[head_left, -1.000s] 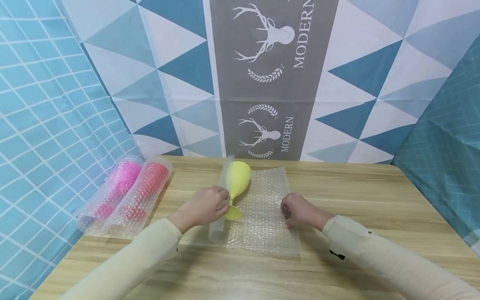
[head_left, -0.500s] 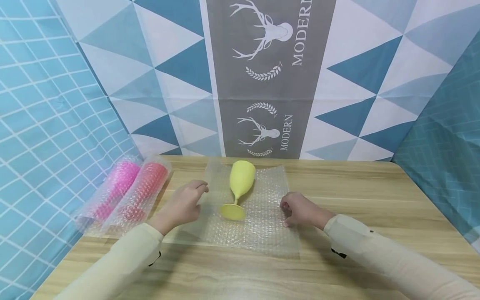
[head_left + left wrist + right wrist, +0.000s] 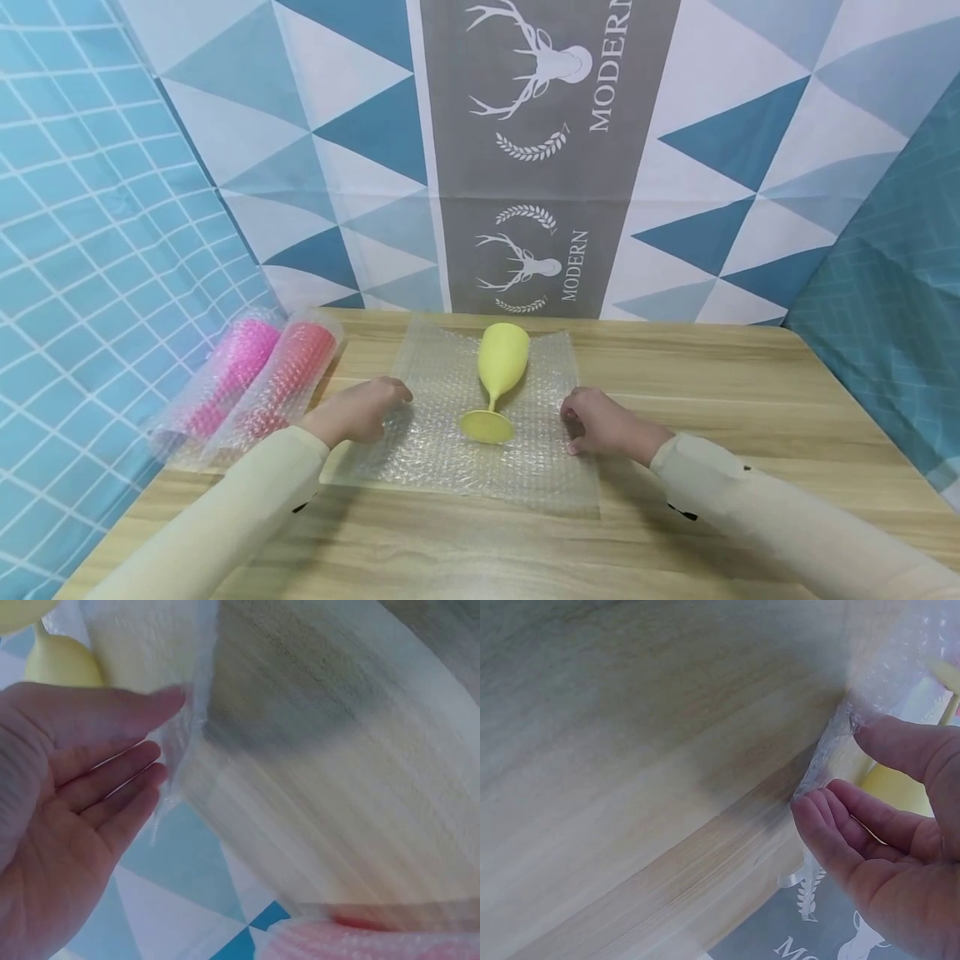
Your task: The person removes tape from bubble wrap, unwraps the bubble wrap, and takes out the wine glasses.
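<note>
A yellow goblet (image 3: 503, 360) lies on its side on a flat sheet of bubble wrap (image 3: 442, 454), its foot toward me. At the sheet's left edge is my left hand (image 3: 363, 410); in the left wrist view its thumb and fingertips touch the edge, with a gap between thumb and fingers. My right hand (image 3: 603, 422) rests at the right edge. The right wrist view shows its thumb (image 3: 900, 744) and fingertips touching the wrap at spread points. Neither hand touches the goblet.
Two bubble-wrapped bundles, one pink (image 3: 243, 358) and one red (image 3: 300, 358), lie side by side at the left of the wooden table (image 3: 675, 375). A patterned cloth backdrop (image 3: 525, 167) rises behind the table, with a blue tiled-pattern cloth (image 3: 90, 250) on the left.
The curled left side of the bubble wrap has been laid out flat to the left. My left hand let go of the goblet area and moved left; the goblet shifted slightly right. My right hand stayed.
</note>
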{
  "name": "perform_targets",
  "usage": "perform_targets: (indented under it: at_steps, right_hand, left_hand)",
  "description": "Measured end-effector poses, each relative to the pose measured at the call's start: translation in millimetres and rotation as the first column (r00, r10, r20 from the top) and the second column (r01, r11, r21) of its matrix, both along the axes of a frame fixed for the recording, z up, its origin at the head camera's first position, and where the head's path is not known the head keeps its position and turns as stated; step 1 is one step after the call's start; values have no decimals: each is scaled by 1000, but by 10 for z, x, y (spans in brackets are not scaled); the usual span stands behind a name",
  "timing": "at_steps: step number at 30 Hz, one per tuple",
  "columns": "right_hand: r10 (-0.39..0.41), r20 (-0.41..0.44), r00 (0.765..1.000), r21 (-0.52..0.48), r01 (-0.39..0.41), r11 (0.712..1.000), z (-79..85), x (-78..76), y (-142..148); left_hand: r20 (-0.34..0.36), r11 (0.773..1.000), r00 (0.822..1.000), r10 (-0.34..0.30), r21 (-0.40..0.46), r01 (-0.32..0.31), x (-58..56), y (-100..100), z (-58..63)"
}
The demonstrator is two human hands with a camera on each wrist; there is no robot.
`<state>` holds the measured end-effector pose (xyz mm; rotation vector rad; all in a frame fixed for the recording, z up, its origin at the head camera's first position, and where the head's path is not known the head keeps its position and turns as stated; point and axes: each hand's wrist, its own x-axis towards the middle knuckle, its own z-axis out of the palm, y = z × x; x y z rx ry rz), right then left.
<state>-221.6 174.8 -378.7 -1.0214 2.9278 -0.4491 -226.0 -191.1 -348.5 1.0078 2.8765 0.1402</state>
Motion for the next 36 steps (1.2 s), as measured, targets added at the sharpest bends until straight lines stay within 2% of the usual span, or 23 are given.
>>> perform_targets:
  at_steps: [4, 7, 11, 17, 22, 28, 36]
  right_hand:
    - [25, -29, 999, 10, -25, 1000, -18, 8, -11]
    - [29, -23, 999, 16, -29, 999, -19, 8, -25]
    - [31, -24, 999, 10, -31, 999, -26, 10, -25]
    - [24, -9, 1000, -10, -24, 1000, -35, 20, -13]
    - [33, 5, 999, -16, -33, 999, -26, 7, -11]
    - [52, -9, 999, -5, -52, 999, -6, -21, -2]
    - [96, 2, 995, 82, -96, 992, 78, -41, -51]
  left_hand:
    - [78, 1000, 997, -7, 31, 4, -63, -58, -50]
    - [139, 997, 990, 5, 78, -16, -99, -117, -88]
    - [185, 988, 982, 20, 148, -48, -133, -186, -138]
    - [165, 977, 986, 4, 209, -39, -193, -231, -218]
    - [164, 977, 985, 48, 197, -81, -220, -227, -252]
    - [145, 979, 988, 54, 188, -81, -239, -194, -234]
    - [123, 981, 992, 36, 188, -59, -245, -198, -241]
